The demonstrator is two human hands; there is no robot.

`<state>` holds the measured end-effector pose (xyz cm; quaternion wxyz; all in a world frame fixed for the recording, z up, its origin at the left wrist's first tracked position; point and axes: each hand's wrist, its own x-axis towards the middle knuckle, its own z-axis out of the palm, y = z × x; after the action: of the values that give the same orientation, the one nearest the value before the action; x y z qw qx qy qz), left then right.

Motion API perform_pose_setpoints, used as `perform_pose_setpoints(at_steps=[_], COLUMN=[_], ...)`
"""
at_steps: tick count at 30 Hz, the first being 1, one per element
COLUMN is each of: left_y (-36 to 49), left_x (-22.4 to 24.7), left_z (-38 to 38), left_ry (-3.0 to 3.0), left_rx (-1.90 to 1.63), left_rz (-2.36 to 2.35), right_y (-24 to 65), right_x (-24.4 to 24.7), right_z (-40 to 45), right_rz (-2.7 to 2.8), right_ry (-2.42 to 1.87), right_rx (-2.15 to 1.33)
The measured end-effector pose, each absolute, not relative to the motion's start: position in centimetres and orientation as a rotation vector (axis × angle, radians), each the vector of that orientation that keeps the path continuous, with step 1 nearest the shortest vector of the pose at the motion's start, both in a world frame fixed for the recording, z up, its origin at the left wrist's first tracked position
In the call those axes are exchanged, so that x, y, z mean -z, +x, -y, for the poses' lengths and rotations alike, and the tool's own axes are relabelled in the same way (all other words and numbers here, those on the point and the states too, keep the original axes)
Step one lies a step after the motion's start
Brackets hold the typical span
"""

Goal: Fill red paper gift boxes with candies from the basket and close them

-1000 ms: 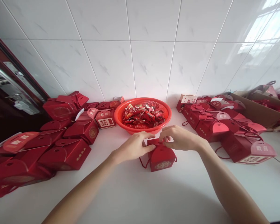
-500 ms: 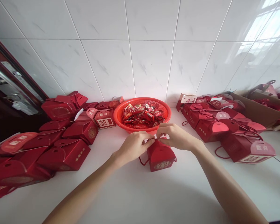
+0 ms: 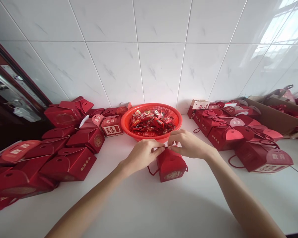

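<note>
A small red gift box (image 3: 172, 165) stands on the white table in the middle, with a gold print on its near side and a red cord loop at either side. My left hand (image 3: 145, 153) pinches the top edge of this box from the left. From the right, my right hand (image 3: 185, 143) pinches the same edge, its fingertips close to those of the left. The fingers partly hide the flaps. Just behind the hands is a red plastic basket (image 3: 125, 122) holding several wrapped sweets (image 3: 151, 123).
Several red boxes (image 3: 69, 163) are piled at the left, near a dark door frame (image 3: 17, 72). More boxes with cords (image 3: 223, 134) stand at the right, before a cardboard carton (image 3: 275, 114). A white tiled wall (image 3: 161, 72) rises behind the table.
</note>
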<state>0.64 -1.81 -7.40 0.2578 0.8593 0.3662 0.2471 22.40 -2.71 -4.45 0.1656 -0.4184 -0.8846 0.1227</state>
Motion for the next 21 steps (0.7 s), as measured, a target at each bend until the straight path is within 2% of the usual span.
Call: perform_pose_setpoints(at_steps=[10, 21], left_y=[0.0, -0.2], left_x=[5.6, 6.0], left_z=[2.3, 2.2], left_ry=[2.247, 2.24], left_rx=[-0.398, -0.347], left_rz=[-0.912, -0.894], right_y=[22.6, 21.9], right_x=[3.7, 4.0], right_z=[3.3, 3.5], right_rz=[2.6, 2.669], right_ry=[-1.25, -1.313], right_rx=[-0.685, -0.6])
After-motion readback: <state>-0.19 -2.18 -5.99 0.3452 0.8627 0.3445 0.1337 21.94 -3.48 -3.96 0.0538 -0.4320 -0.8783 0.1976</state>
